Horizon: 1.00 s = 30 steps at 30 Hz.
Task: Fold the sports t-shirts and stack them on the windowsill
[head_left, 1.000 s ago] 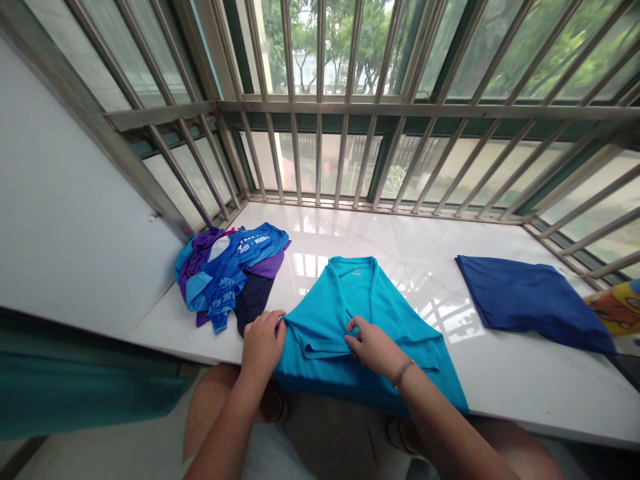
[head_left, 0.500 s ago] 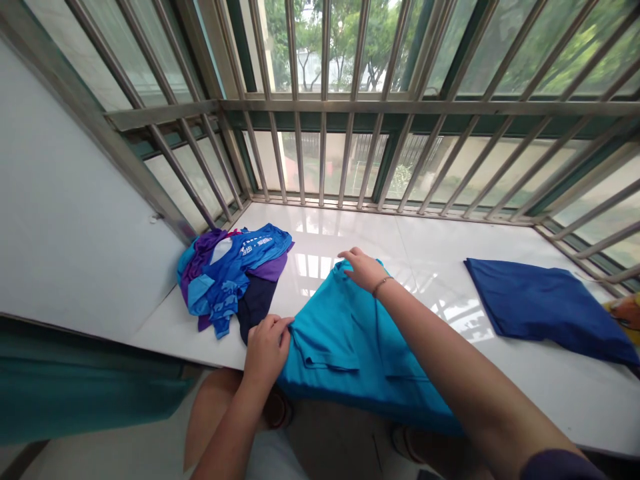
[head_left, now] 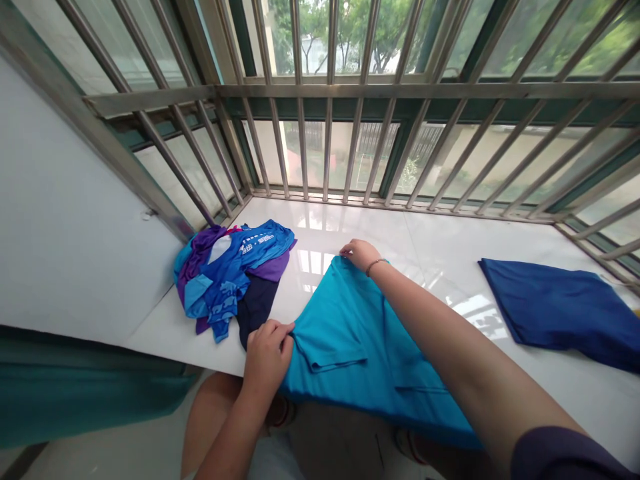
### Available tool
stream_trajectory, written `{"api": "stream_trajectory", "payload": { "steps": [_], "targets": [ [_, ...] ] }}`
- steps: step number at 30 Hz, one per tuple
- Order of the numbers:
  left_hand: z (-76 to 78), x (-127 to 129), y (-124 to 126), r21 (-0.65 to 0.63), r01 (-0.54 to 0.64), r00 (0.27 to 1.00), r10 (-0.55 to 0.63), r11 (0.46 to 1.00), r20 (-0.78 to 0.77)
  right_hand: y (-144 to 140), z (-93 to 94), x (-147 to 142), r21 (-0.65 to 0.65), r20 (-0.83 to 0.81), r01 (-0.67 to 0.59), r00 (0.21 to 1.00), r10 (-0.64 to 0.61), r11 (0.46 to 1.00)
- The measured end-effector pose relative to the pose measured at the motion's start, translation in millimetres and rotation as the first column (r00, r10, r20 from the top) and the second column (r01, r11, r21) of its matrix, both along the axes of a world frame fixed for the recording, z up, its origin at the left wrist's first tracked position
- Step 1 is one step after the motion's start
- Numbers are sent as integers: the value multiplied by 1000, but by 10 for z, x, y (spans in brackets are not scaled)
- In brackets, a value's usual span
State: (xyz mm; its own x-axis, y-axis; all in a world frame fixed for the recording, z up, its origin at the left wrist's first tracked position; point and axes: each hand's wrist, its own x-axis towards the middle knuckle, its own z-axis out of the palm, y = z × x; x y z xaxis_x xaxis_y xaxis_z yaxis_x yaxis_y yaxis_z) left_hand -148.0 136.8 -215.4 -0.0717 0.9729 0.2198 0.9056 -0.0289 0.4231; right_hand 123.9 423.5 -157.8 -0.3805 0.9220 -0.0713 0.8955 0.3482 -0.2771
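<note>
A turquoise shirt (head_left: pixel 345 333) lies partly folded on the white glossy sill (head_left: pixel 350 233), its lower part hanging over the near edge. My left hand (head_left: pixel 267 353) pinches the shirt's left edge near the sill's front. My right hand (head_left: pixel 361 255) reaches across and grips the shirt's far end by the collar, with a thin bracelet on its wrist.
A heap of blue, purple and dark clothes (head_left: pixel 230 273) sits at the left by the white wall (head_left: pixel 60 220). A dark blue folded garment (head_left: pixel 560 310) lies at the right. Metal window bars (head_left: pixel 350 133) close off the back and sides. My knees show below the sill.
My right hand has left the middle of the shirt and reached to its far collar end. My left hand stayed on the left edge. The view shifted slightly.
</note>
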Motion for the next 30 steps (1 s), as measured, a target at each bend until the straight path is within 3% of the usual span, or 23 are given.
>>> {"api": "stream_trajectory", "payload": {
  "steps": [3,6,10,13,16,19,24,27,30],
  "targets": [
    [70,0,13,-8,11,1000,-11,1000,-5,-9,97,317,30,7,74,997,-75,997],
    [237,34,217,15,23,997,-24,1000,76,-15,242,753,38,20,159,987,-160,986],
    [481,198,977,-29,103,985,-98,994,143,-44,374,1262,-93,40,197,980,-194,976],
    [588,417,1739,-181,138,989,-127,974,70,-96,375,1462,-251,16,159,987,-160,955],
    [620,642,2375,-278,159,987,-150,947,52,-140,292,1515,-349,-38,116,990,-137,930],
    [604,799,2758,-364,199,980,-194,910,49,-143,155,1463,-358,-76,112,986,-148,927],
    [578,911,3003,-454,218,972,-232,864,25,-95,-2,1302,-267,-72,160,980,-185,950],
    [629,978,3089,-411,170,981,-192,896,-13,-55,47,1249,-191,-78,213,970,-231,958],
    [804,1085,3159,-287,120,991,-133,950,-27,-22,231,1250,-78,-117,306,943,-313,949]
  ]
}}
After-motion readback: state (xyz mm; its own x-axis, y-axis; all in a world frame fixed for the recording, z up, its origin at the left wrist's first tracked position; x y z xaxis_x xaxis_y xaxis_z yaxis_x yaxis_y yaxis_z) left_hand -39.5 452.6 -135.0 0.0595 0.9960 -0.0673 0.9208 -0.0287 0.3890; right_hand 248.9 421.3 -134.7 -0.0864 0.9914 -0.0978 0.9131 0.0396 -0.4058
